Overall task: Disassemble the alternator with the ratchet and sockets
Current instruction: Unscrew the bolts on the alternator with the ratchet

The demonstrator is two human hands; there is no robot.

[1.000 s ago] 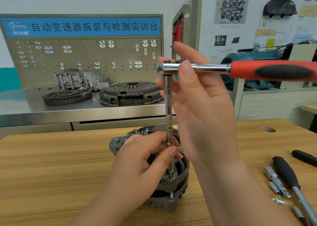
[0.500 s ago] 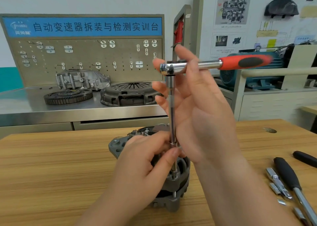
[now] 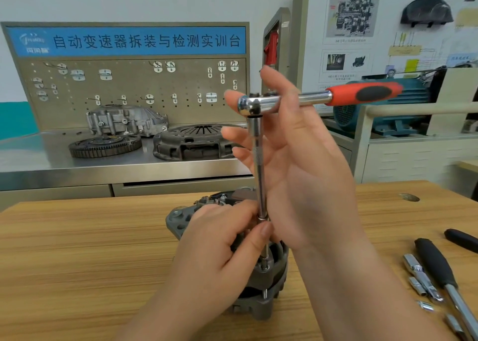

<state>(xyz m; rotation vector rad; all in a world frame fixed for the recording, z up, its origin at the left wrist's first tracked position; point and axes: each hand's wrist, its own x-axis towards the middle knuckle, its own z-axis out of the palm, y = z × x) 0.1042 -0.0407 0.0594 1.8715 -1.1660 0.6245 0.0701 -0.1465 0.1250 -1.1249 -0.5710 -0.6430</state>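
Early stage, to judge from the parts. In the middle of the wooden table (image 3: 77, 263), the alternator (image 3: 261, 307), upright and in one piece: both housing halves together, no cover or part of it loose beside.

Above it, the ratchet (image 3: 362, 94) with red and black handle, horizontal, handle toward the right. From its head, a long extension bar (image 3: 258, 172) straight down to a small socket (image 3: 264, 259), seated on a bolt at the near edge of the housing. Lower on the housing, a short threaded end in view, so probably one through bolt in work, not out yet.

As for the left grip (image 3: 219, 252): pinches the lower end of the extension bar between thumb and fingers, rests on top of the alternator and hides most of its upper face. As for the right grip (image 3: 305, 164): not closed. Fingers spread and almost straight, one in front of the neck of the ratchet, the others behind the head and the bar, with no curl round the handle.

Left to do, as a judgement: take out this bolt, then the other bolts (hidden under the left grip, number impossible to tell), then separate the halves and remove the inner parts. At the right on the table, well apart from the alternator, spare sockets (image 3: 420, 278) and a black-handled tool (image 3: 437, 265).
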